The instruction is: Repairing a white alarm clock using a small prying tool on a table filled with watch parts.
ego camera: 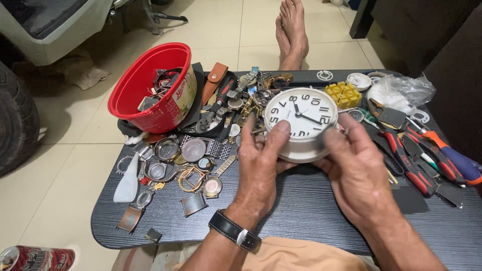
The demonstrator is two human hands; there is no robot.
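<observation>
A round white clock (301, 114) with black numerals is held above the dark table (301, 211), its face tilted toward me. My left hand (261, 168), with a black wristwatch on its wrist, grips the clock's left side, thumb on the rim. On the clock's right side my right hand (356, 170) has its fingers wrapped around the edge and back. Both hands are closed on the clock's casing.
A red bowl (150, 83) full of watch parts leans at the table's back left. Loose watch cases, straps and a small white bottle (126, 180) lie on the left. Pliers and screwdrivers (427, 155), a yellow block (343, 94) and a plastic bag lie on the right. My bare feet (292, 32) stretch beyond the table; a can (35, 258) lies on the floor.
</observation>
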